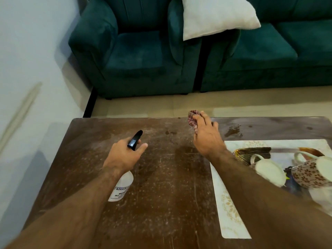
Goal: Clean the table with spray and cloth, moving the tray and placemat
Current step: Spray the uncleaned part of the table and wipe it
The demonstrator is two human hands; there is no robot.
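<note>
Left hand wraps the spray bottle neck above the brown table, right hand pinches the bunched cloth near the far edge, placemat and cups cut off right, both forearms reach forward.

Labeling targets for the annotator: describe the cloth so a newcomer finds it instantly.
Start at the brown wooden table and follow its far edge rightward. There the right hand grips a small bunched cloth. It is the only pink checked fabric; the nearby cups are hard, floral and lie on the placemat.
</note>
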